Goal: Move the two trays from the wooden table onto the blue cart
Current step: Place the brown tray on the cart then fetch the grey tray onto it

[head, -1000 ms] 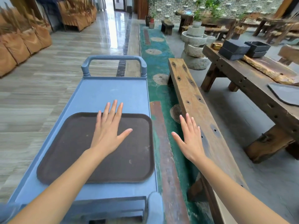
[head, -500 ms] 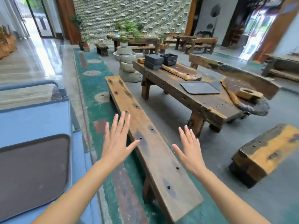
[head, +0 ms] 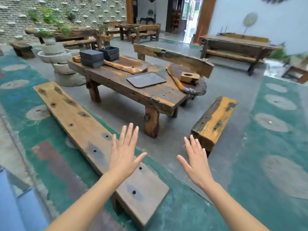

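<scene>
Both grips, left hand [head: 124, 157] and right hand [head: 196, 164], spread, empty; tray [head: 146, 79] on counter [head: 155, 97] well ahead: seize opposite rims, lift level.

One view only: head-worn wide-angle camera, standing height, looking forward and steeply down across the room. Nearest in frame: two bare forearms entering from the bottom edge, left hand [head: 125, 155] and right hand [head: 196, 161] held out flat, fingers spread, holding nothing. Beneath them: long wooden bench [head: 80, 124] running diagonally from bottom centre to upper left. Middle distance, facing its near corner: wooden table [head: 150, 95], with a dark tray [head: 146, 79] near its right end. Bottom-left corner: a blurred sliver of the blue cart [head: 11, 204]. Far field: brick wall, further tables, doorway. Edges show lens curvature.
</scene>
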